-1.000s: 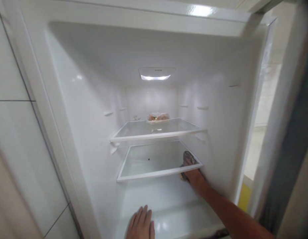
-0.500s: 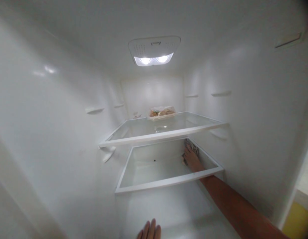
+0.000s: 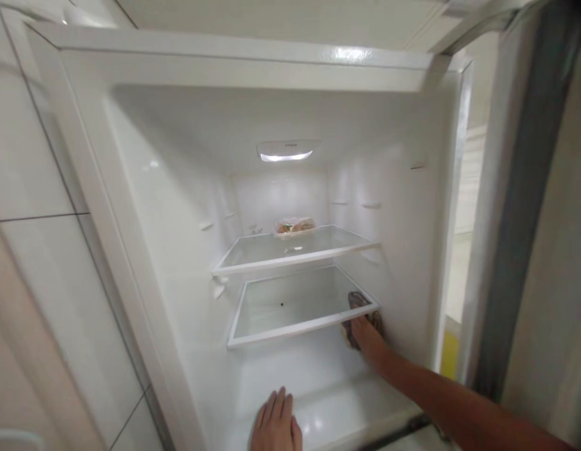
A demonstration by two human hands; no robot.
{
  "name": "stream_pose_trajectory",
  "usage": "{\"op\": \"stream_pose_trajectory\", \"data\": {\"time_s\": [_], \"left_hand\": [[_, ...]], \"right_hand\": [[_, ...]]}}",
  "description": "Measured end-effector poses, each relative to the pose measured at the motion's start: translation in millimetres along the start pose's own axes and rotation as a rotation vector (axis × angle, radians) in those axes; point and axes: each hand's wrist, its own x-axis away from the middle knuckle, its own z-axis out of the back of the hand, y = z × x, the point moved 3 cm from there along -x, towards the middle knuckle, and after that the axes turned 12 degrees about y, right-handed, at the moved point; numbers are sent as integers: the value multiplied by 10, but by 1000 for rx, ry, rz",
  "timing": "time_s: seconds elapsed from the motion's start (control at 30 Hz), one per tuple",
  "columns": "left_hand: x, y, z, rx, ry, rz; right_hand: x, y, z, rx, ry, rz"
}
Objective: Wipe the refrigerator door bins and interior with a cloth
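My right hand (image 3: 363, 332) reaches into the fridge under the front right corner of the lower glass shelf (image 3: 281, 332). It presses a crumpled, dark patterned cloth (image 3: 375, 321) near the right inner wall. Part of the cloth shows through the shelf's glass, and the fingers are partly covered by cloth and shelf rim. Low in the middle, my left hand (image 3: 274, 423) lies flat with fingers stretched out on the white fridge floor (image 3: 309, 369), holding nothing.
On the upper glass shelf (image 3: 290, 258) sits a clear plastic tray of food (image 3: 294, 227). A lit lamp (image 3: 286, 151) is in the ceiling. The open door (image 3: 516, 188) stands at the right, and a tiled wall (image 3: 41, 150) runs along the left.
My view has drawn back, so the fridge frame and door now show. My right hand has come forward with the cloth from the back right to the shelf's front corner.
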Motion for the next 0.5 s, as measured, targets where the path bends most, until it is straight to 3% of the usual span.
{"op": "stream_pose_trajectory", "data": {"time_s": [0.27, 0.4, 0.5], "left_hand": [[-109, 50, 136, 30, 38, 48], [-108, 37, 116, 18, 43, 51], [-94, 30, 82, 27, 41, 49]], "right_hand": [[740, 98, 489, 153, -140, 292], [1075, 215, 702, 204, -125, 426], [1178, 279, 782, 263, -98, 537]]}}
